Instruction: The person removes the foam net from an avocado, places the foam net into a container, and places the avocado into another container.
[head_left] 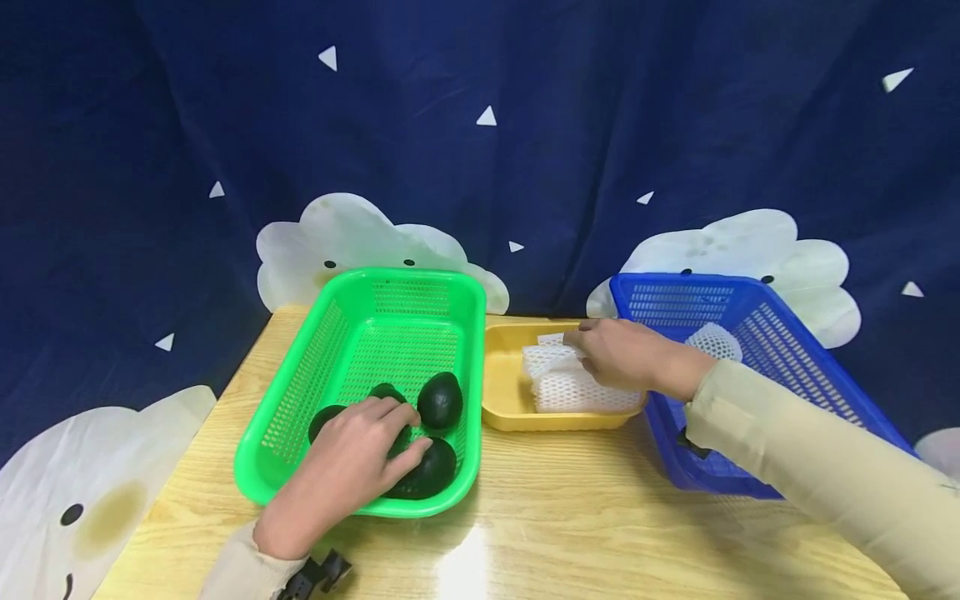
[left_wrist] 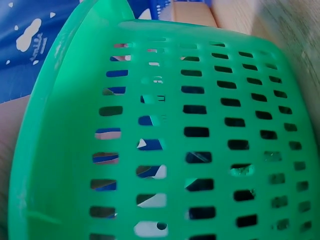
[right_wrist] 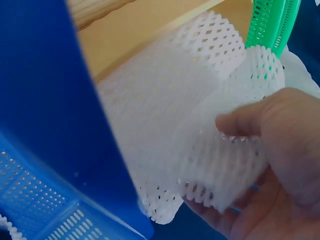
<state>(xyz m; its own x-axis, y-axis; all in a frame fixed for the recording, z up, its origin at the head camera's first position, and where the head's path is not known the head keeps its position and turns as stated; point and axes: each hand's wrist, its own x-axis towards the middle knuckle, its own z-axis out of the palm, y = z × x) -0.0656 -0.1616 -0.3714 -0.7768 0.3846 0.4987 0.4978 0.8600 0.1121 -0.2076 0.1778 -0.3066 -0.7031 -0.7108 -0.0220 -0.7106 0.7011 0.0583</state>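
Observation:
In the head view, my left hand (head_left: pixel 352 442) reaches into the green basket (head_left: pixel 247 467), its fingers bent over a dark avocado (head_left: pixel 386 390) that is mostly hidden beneath them. Other avocados lie around it: one (head_left: pixel 441 402) by the fingertips, one (head_left: pixel 433 471) under the thumb, one (head_left: pixel 324 419) on the left. Over the yellow tray (head_left: pixel 504 400), my right hand (head_left: pixel 626 354) pinches a white foam net sleeve (right_wrist: pixel 225 155) between thumb and fingers. More foam net sleeves (head_left: pixel 581 393) lie in that tray. The left wrist view shows only the basket's slotted wall (left_wrist: pixel 170 135).
A blue basket (head_left: pixel 810 342) stands right of the yellow tray, with my right forearm across it and a white foam net piece (head_left: pixel 715 340) inside. All three containers sit on a wooden table (head_left: pixel 555 517). A dark blue curtain (head_left: pixel 555 150) hangs behind.

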